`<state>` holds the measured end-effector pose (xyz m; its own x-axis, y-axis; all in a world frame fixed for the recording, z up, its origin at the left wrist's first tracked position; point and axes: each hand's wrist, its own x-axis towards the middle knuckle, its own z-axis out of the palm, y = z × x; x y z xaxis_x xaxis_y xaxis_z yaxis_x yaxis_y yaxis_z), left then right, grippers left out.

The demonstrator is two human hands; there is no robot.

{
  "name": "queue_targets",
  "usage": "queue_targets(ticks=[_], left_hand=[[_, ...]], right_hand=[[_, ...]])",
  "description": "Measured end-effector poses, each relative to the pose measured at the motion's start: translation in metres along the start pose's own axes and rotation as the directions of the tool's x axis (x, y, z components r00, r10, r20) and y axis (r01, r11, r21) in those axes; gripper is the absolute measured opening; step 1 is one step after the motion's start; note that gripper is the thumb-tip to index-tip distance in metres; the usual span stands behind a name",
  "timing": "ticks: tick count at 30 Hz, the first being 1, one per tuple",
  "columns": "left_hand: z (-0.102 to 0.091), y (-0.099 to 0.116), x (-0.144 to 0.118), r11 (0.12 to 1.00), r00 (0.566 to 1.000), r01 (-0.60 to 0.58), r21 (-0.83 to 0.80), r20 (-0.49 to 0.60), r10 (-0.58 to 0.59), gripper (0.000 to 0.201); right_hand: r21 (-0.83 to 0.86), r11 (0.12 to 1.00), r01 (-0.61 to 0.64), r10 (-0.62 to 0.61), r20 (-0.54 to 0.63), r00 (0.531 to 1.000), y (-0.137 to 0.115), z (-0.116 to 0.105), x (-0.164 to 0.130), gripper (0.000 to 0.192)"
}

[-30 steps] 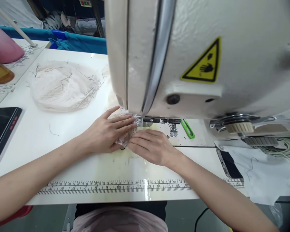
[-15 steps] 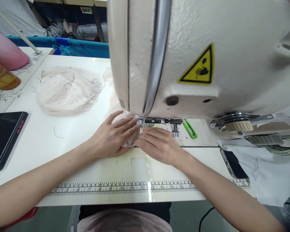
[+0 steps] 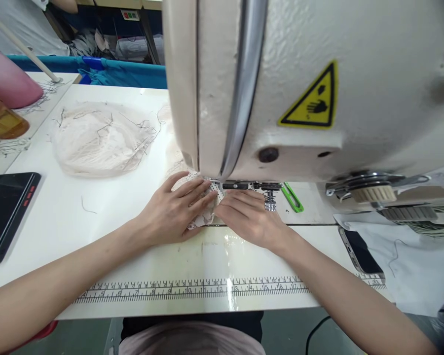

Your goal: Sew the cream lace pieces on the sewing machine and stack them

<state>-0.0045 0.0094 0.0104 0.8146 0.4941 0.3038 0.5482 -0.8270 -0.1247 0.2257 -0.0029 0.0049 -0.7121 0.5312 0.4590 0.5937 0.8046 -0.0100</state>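
- White and glossy, the surface [image 3: 107, 231] is seen to carry a printed ruler strip [image 3: 192, 290] along its near edge, with blue fabric bins showing beyond its far edge.
- Most of the upper view is filled by the cream head of a sewing machine [image 3: 318, 74], on which a yellow warning sticker [image 3: 311, 101] is fixed.
- A small piece of pale lace [image 3: 203, 217] is held flat on the surface right at the needle area under the machine head; part of it is hidden by the fingers.
- The left hand [image 3: 173, 212] is laid on the lace with fingers extended and close together, pressing it down.
- The right hand [image 3: 249, 217] is laid flat just beside it, fingers together and pointing toward the left hand, fingertips at the lace edge; whether the lace is pinched underneath cannot be told.
- The seam is judged to be under way: the lace sits at the presser foot [image 3: 237, 186], but how much has been stitched cannot be made out.
- A heap of pale fabric pieces with loose threads [image 3: 99, 138] is seen at the far left, well apart from the hands.
- A green thread snip [image 3: 291, 198] lies near the right hand, a dark phone [image 3: 5, 212] at the left edge, another phone [image 3: 360, 251] at the right.
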Motion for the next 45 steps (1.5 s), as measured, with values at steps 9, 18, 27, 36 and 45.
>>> queue_targets(ticks=[9, 18, 27, 36, 45], left_hand=[[0.001, 0.001, 0.0, 1.0, 1.0, 0.008, -0.01, 0.014, -0.008, 0.053], [-0.001, 0.002, -0.001, 0.994, 0.985, -0.104, -0.027, -0.138, 0.099, 0.03], [-0.001, 0.002, 0.0, 0.997, 0.984, -0.078, -0.004, -0.161, 0.077, 0.021], [0.0, 0.001, 0.003, 0.999, 0.98, -0.006, -0.04, -0.197, -0.002, 0.025], [0.002, 0.002, 0.003, 0.999, 0.986, 0.033, -0.016, -0.162, -0.035, 0.025]], right_hand=[[-0.01, 1.0, -0.014, 0.014, 0.039, 0.999, 0.007, -0.005, -0.001, 0.014], [0.077, 0.996, -0.036, 0.037, -0.003, 0.999, 0.009, 0.001, -0.003, 0.016], [0.039, 0.999, 0.005, 0.0, -0.125, 0.992, -0.003, 0.008, 0.001, 0.02], [0.01, 0.999, -0.045, 0.045, -0.096, 0.994, -0.003, 0.012, 0.002, 0.021], [0.058, 0.995, -0.083, 0.089, -0.11, 0.99, 0.001, 0.011, 0.005, 0.022]])
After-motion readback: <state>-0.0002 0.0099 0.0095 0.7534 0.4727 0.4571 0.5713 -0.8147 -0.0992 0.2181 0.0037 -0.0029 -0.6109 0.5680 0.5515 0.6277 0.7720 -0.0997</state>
